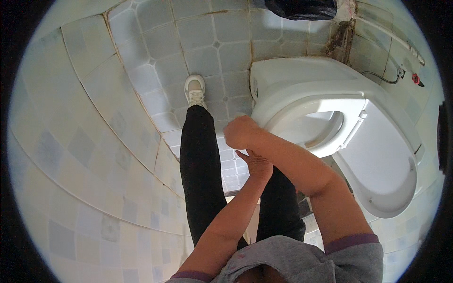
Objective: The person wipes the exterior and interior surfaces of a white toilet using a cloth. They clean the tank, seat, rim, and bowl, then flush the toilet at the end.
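Observation:
My right hand (pixel 242 132) is curled beside the front of the white toilet bowl (pixel 283 113); no object shows in it. Just below the right wrist is my left hand (pixel 259 164), its thumb sticking out to the left. The rest of the left hand's fingers are hidden behind the right wrist and forearm, and I cannot tell whether they touch it. The toilet's white seat (pixel 354 104) is down on the bowl, and its lid (pixel 378 162) is swung back to the right.
A black plastic-like object (pixel 302 9) lies at the top edge. On the right wall are a white pipe (pixel 389 32), a red-handled valve (pixel 416 78) and a thin hose (pixel 382 78). A tiled wall (pixel 106 141) rises at left. My shoe (pixel 195 90) stands on the tiled floor (pixel 201 60).

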A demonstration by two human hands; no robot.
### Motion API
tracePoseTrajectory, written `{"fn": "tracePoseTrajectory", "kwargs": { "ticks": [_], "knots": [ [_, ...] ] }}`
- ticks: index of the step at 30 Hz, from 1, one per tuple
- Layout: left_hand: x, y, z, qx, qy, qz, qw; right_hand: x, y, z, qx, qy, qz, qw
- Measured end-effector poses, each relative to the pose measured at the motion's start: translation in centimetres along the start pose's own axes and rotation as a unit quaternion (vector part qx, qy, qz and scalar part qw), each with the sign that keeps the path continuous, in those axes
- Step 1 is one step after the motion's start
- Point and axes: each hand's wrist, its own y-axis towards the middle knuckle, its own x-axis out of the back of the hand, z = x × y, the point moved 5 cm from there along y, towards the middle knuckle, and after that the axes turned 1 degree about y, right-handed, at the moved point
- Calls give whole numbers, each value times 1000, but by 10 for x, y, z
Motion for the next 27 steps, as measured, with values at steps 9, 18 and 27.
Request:
{"fn": "tracePoseTrajectory", "kwargs": {
  "ticks": [9,18,27],
  "knots": [
    [35,6,-3,34,-101,-10,994,98,-137,-139,-336,-22,-403,851],
    [29,7,1,36,-74,-45,996,86,-129,-74,-110,32,-517,848],
    [94,-5,19,-37,143,75,986,-63,-313,-36,-138,330,-549,756]
  ]
}}
